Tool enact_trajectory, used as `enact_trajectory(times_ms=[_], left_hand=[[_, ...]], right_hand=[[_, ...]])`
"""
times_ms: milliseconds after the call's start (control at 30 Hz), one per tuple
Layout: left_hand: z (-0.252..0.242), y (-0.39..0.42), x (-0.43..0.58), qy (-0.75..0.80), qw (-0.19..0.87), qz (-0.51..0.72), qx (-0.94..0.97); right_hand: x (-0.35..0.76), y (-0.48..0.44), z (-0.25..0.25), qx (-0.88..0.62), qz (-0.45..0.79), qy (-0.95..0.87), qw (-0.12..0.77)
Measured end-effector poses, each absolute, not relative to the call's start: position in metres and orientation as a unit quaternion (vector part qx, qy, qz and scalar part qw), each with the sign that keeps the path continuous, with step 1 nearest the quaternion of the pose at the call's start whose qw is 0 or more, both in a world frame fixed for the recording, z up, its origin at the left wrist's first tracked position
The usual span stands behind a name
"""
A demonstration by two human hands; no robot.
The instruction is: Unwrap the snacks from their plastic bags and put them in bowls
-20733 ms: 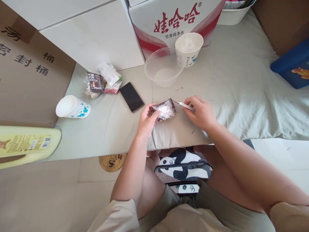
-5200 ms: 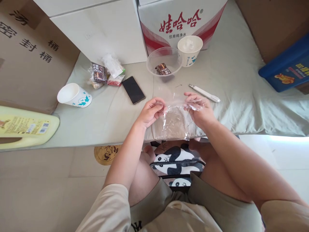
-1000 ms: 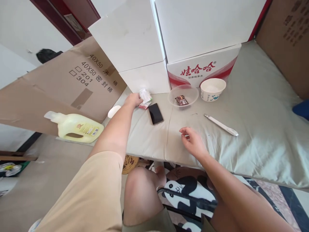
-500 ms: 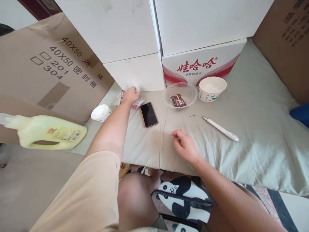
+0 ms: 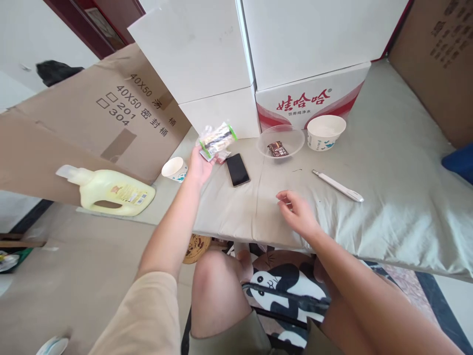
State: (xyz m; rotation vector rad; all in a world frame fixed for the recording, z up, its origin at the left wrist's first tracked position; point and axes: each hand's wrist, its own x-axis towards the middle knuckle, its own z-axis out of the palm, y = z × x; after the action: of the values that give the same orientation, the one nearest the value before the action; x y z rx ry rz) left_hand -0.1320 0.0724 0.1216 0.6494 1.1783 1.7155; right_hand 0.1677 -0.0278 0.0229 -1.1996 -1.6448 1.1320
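My left hand [image 5: 200, 166] is raised above the grey sheet [image 5: 369, 162] and holds a clear snack packet with green edges [image 5: 217, 139]. A red packet [image 5: 222, 157] lies just below it beside a black phone [image 5: 238, 169]. My right hand [image 5: 297, 215] rests on the sheet near its front edge with the fingers loosely curled and nothing in them. Farther back a clear plastic bowl [image 5: 291, 135] holds a brown cocoa packet [image 5: 277, 149]. A white paper cup [image 5: 325, 132] stands to its right, and a white pen-like cutter [image 5: 337, 186] lies on the sheet.
Another paper cup [image 5: 174, 169] lies on its side at the left, near a yellow detergent bottle [image 5: 111, 192]. White boxes [image 5: 221, 64] and a red-and-white water carton [image 5: 310, 101] stand behind. Brown cardboard [image 5: 74, 128] leans at the left, and a blue box [image 5: 460, 165] shows at the right edge.
My left hand has lifted the clear packet off the pile by the white box and drawn it back toward me. My right hand has barely moved.
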Motion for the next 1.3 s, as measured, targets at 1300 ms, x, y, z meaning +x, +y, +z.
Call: enact_trajectory(times_ms=[1300], left_hand=[[0.005,-0.023,0.011,0.465,0.222,0.298,0.804]], right_hand=[[0.194,-0.032,0.025,-0.419,0.449,-0.693,0.377]])
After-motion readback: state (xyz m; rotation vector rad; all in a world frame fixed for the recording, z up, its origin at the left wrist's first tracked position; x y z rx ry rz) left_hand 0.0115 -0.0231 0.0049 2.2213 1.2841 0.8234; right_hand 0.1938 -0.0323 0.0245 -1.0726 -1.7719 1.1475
